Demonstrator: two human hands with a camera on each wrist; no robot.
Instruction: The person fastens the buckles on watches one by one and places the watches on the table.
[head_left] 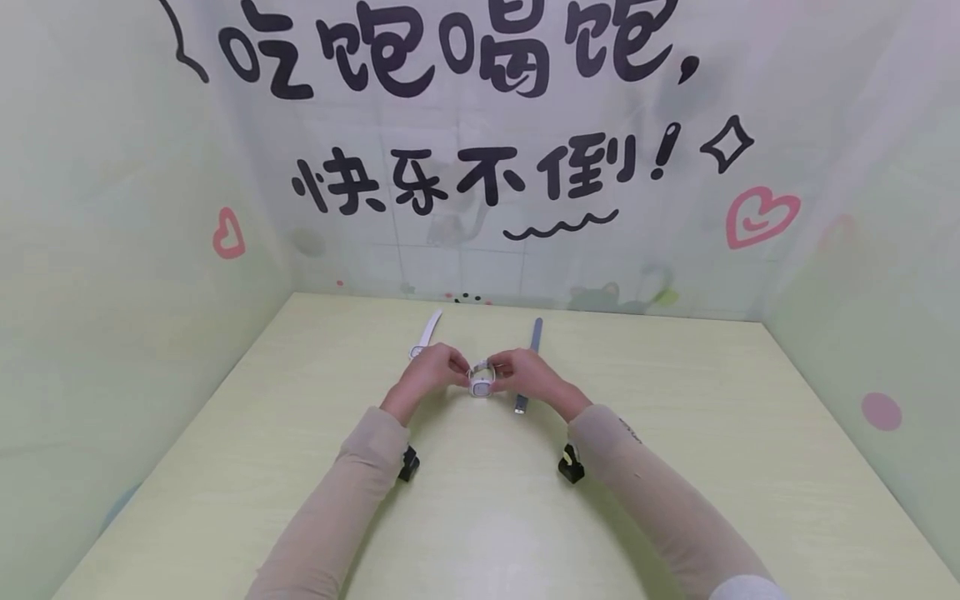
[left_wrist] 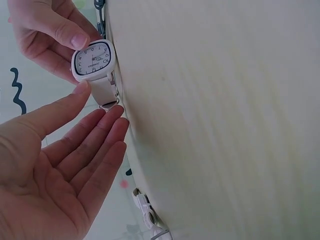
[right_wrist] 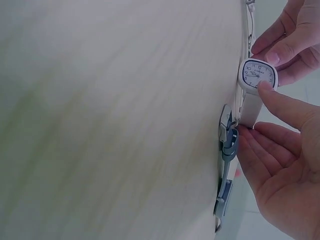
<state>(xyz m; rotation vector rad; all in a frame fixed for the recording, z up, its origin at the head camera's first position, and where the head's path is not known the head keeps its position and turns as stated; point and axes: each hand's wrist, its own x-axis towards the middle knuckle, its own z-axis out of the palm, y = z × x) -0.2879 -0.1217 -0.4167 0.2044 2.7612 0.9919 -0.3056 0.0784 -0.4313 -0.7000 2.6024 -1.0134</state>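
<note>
Left hand (head_left: 431, 370); right hand (head_left: 529, 375); white watch (head_left: 482, 389) between their fingertips

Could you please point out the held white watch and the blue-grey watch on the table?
Held white watch (left_wrist: 93, 58), left wrist view, on its dial.
Blue-grey watch (right_wrist: 230, 147), right wrist view, on its strap.

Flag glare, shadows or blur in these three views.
Head: pale glare on the table near bottom centre, soft shadows along the inner sides of the left sleeve and right sleeve, white wristwatch too small to read; left wrist: table grain soft, dial crisper; right wrist: dim, table grain blurry, dial numerals mostly legible.
</note>
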